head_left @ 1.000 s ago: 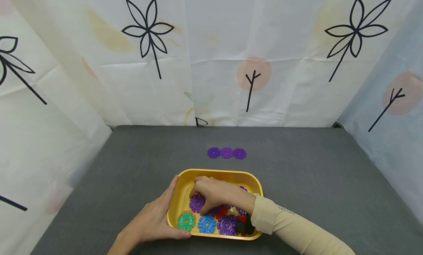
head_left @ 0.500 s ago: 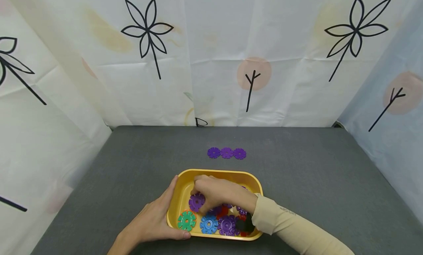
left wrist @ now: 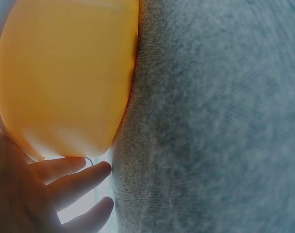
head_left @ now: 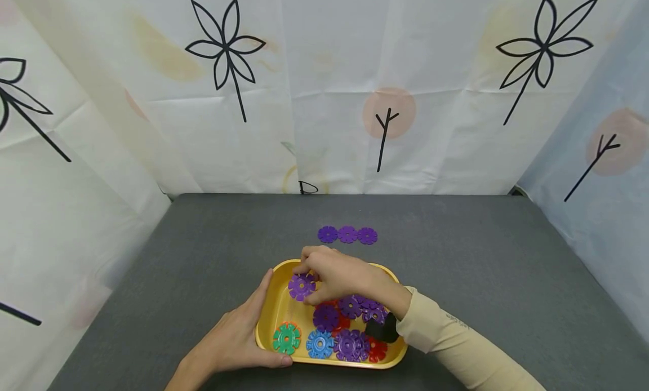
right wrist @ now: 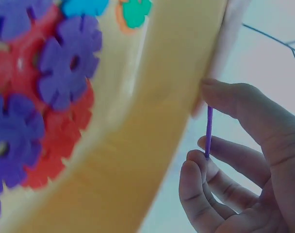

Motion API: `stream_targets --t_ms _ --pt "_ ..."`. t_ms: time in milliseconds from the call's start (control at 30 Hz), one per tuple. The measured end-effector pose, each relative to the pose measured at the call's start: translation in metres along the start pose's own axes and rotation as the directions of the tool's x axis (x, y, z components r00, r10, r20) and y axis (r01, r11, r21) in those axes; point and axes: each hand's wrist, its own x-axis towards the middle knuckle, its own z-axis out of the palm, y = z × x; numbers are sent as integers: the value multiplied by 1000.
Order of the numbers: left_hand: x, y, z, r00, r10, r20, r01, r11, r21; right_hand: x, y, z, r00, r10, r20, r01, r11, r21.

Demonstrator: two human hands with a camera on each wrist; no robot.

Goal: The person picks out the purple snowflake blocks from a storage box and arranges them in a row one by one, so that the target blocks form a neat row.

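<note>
In the head view, my right hand (head_left: 342, 275) pinches a purple snowflake disc (head_left: 301, 288) above the left back part of a yellow tray (head_left: 278, 305). The right wrist view has that purple disc (right wrist: 209, 132) edge-on between thumb and fingers. My left hand (head_left: 234, 333) rests against the tray's left side, thumb along the front rim and fingers stretched out beside the wall. Other discs lie in the tray: a green one (head_left: 287, 338) over an orange one, a blue one (head_left: 320, 344), several purple ones (head_left: 326, 318) and some red ones (head_left: 377, 350).
Behind the tray, three purple discs (head_left: 347, 234) lie in a touching row on the grey table (head_left: 456, 250). A patterned white cloth (head_left: 324, 98) hangs at the back and sides. Something black (head_left: 382, 329) by the right wrist covers part of the tray's contents.
My right hand has risen from the tray floor and moved back, lifting the purple disc it pinches. More purple and red discs now show below it. My left hand has stayed put.
</note>
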Motion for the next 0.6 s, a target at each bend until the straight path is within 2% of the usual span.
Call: stream_targets --t_ms 100,267,467,600 --pt "0 0 0 1000 -7 7 7 1000 -2 -6 6 -10 999 5 -43 -4 1000 17" --pt "0 1 1 1000 -19 6 20 1000 -12 -19 21 -31 989 63 -137 -58 998 38" --pt "0 1 1 1000 -30 -6 30 1000 0 -34 49 -52 951 143 -276 -129 989 72" --pt "0 1 1 1000 -19 -12 19 1000 7 -42 71 -59 925 208 -317 -188 978 91"
